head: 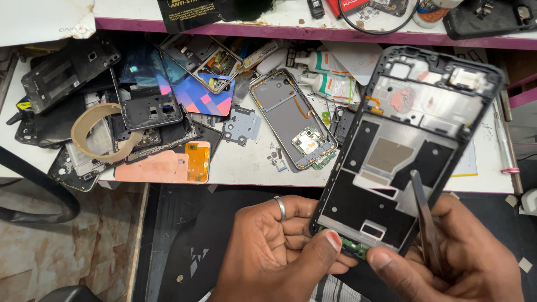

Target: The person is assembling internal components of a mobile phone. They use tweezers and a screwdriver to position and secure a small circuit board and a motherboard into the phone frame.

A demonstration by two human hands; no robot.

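Observation:
I hold an opened black phone frame (411,140) upright over the front edge of the workbench, its bare inner side toward me. My left hand (279,246), with a ring on one finger, grips the frame's lower left corner, thumb pressed on the bottom edge by a small green circuit board (353,246). My right hand (447,260) supports the lower right corner and also holds dark metal tweezers (424,215), which lie against the frame's lower right part.
The white workbench (246,162) is strewn with phone parts: another opened phone with a circuit board (293,120), black frames (70,70), a colourful back cover (196,92), a tape roll (100,131), orange film (168,165), glue bottles (327,84). A purple-edged shelf (313,31) runs behind.

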